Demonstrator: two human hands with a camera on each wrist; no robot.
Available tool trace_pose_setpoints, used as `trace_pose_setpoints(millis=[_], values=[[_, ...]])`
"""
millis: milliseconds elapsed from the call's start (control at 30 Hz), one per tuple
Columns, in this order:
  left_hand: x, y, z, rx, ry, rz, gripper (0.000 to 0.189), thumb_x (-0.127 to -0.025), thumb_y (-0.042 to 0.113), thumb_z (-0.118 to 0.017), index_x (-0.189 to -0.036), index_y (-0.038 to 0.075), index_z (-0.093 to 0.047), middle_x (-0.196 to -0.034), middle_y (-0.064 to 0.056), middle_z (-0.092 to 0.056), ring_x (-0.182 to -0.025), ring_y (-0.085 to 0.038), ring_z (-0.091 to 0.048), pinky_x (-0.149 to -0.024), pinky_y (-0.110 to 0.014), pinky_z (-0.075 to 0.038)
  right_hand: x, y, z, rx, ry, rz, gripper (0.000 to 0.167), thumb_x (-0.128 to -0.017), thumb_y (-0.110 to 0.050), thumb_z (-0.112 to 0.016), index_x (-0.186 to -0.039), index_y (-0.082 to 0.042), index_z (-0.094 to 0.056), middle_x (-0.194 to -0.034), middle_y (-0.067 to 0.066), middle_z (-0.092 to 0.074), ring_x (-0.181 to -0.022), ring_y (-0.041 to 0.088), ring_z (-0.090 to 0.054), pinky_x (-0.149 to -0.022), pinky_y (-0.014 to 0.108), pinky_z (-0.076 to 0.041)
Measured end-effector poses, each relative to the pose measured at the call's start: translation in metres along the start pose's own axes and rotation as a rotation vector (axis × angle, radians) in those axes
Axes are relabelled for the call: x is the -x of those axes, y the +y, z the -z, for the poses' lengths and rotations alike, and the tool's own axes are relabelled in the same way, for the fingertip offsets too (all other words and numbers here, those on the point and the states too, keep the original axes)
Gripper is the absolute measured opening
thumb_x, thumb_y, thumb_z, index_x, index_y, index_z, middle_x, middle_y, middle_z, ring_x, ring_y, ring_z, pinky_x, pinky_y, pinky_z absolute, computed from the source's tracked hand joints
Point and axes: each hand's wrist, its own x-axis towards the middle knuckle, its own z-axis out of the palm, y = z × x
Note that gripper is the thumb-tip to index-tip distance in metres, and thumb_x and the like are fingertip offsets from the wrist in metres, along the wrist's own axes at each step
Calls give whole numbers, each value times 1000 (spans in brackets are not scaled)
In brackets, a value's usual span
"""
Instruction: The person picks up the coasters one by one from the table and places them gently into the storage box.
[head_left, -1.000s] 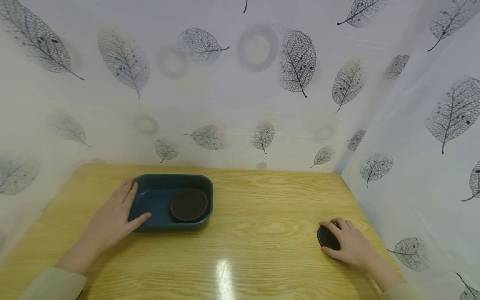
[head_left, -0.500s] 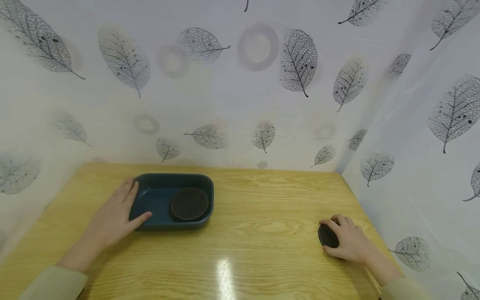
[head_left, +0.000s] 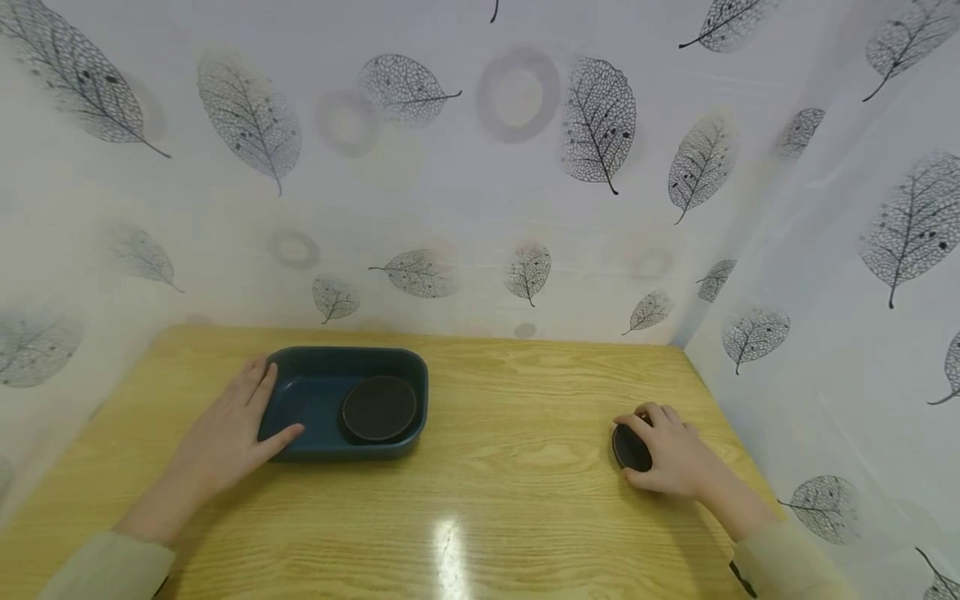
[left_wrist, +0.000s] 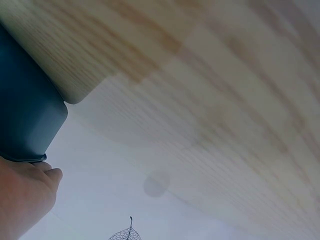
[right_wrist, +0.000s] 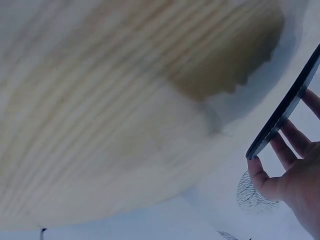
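Note:
My left hand point(head_left: 225, 433) rests on the left end of a dark blue rectangular tray point(head_left: 300, 451), its fingers laid along the left rim and its thumb reaching over the front rim. Inside the tray, toward the right, lies a flat round dark disc point(head_left: 379, 408). In the left wrist view the tray's outer wall point(left_wrist: 30, 100) shows above the hand. Over at the right of the table, my right hand point(head_left: 671, 450) pinches a second round black disc point(head_left: 630, 448) by its edge. In the right wrist view that thin disc point(right_wrist: 285, 107) is seen edge-on, held by fingertips and thumb.
The light wood table point(head_left: 517, 500) bears the tray at its back left. A white curtain with leaf prints point(head_left: 465, 183) hangs close behind the table and along its right side. A bright light reflection lies on the front part of the tabletop.
My right hand has shifted left and slightly toward the back with the disc in its fingers. The left hand and the tray have stayed in place.

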Motion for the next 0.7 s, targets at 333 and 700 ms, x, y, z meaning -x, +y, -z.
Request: trace_pose_setpoints(millis=[333, 700], values=[[-1, -1, 2, 1, -44, 21, 107, -102, 59, -62, -166, -10, -14, -176, -31, -2, -162, -53, -12, -130, -67, -20, -35, -24, 9, 21, 11, 81, 69, -79, -41, -84, -141, -18, -64, -135, 18, -58, -122, 40, -56, -80, 59, -49], [0, -2, 1, -1, -29, 9, 106, -101, 59, -63, -166, -11, -15, -175, -32, -5, -162, -52, -13, -132, -65, -19, -73, -52, 11, 3, -1, 152, 71, -80, -42, -81, -145, -21, -62, -140, 19, -55, -128, 42, -53, -88, 65, -49]])
